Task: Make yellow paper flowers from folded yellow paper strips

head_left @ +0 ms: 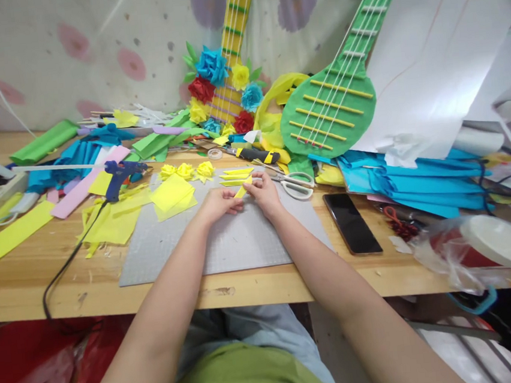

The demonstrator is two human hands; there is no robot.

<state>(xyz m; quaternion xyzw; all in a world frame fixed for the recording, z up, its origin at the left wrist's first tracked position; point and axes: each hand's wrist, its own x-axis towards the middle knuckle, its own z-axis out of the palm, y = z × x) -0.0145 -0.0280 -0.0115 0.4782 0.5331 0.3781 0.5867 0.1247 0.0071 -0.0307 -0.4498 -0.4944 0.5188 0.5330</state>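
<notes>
Between my two hands, above the grey cutting mat [162,254], is a small folded piece of yellow crepe paper [243,188]. My left hand [221,203] pinches its lower left end, and the fingers of my right hand [264,192] close on its upper right end. Just behind it lie several flat folded yellow strips [234,174]. Square yellow sheets [173,196] are stacked left of my left hand, with several yellow paper flowers [183,171] behind them. White-handled scissors [298,186] rest close to the right of my right hand.
A blue glue gun [116,178] trails its cord at the left. To the right lie a phone [352,223] and blue crepe paper [410,179]. Behind lean a green paper instrument [329,109] and a yellow flowered one [231,37]. A utility knife [256,155] lies behind the strips.
</notes>
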